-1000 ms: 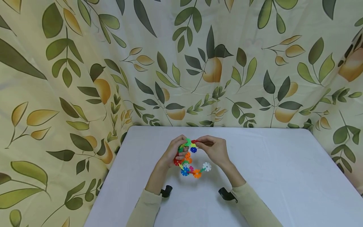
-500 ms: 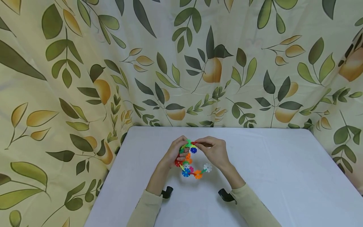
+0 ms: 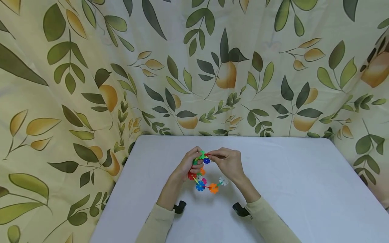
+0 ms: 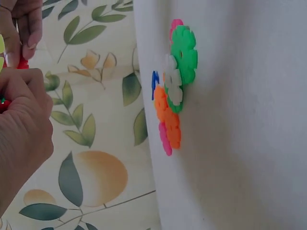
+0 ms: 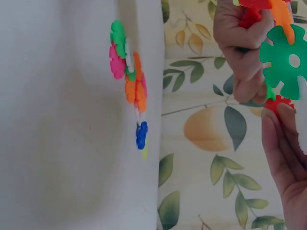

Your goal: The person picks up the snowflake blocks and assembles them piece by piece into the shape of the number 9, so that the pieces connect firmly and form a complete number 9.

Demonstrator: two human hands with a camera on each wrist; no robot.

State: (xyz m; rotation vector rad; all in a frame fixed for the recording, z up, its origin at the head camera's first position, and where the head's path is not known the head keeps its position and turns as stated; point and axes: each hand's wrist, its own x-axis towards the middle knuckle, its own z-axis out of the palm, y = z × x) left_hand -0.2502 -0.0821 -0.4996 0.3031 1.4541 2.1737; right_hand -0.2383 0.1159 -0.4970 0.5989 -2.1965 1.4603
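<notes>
My left hand grips a chain of interlocking flower-shaped plastic discs. Its lower part hangs in a curve, with a blue disc, an orange disc and a white disc at the end. At the upper end, a green disc sticks out by the left fingertips. My right hand pinches a red disc edge-on against that green disc; whether they interlock cannot be told. In the right wrist view, a larger-looking green disc of the chain partly covers the hands.
Loose discs lie in a small group on the white table beyond the chain, among them a green disc, an orange disc and a blue disc. A leaf-patterned curtain hangs behind. Black wrist mounts jut from the sleeves.
The red disc in my right hand has come closer to the green disc, from slightly apart to against it. Both hands have sunk slightly, and the hanging chain has swung a little right and down.
</notes>
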